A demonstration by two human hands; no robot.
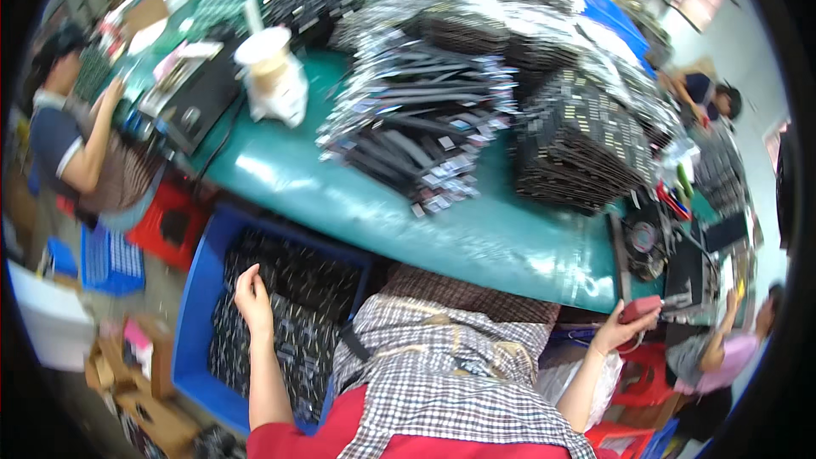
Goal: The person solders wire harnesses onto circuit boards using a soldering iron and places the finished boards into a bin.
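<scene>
One blue bin (191, 306), one green table (476, 229), two tall tray stacks (425, 110), one red crate (166, 225), three other people (64, 132).

A blue bin (189, 306) sits low at the left, filled with flat black packets (293, 306) lying in loose layers. A small reddish device (639, 308) is tilted, at the right table edge.

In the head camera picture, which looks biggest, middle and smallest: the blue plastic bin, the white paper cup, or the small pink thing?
1. Blue plastic bin, under the left hand.
2. White paper cup, though it sits farther away.
3. Small pink thing in the right hand.
</scene>
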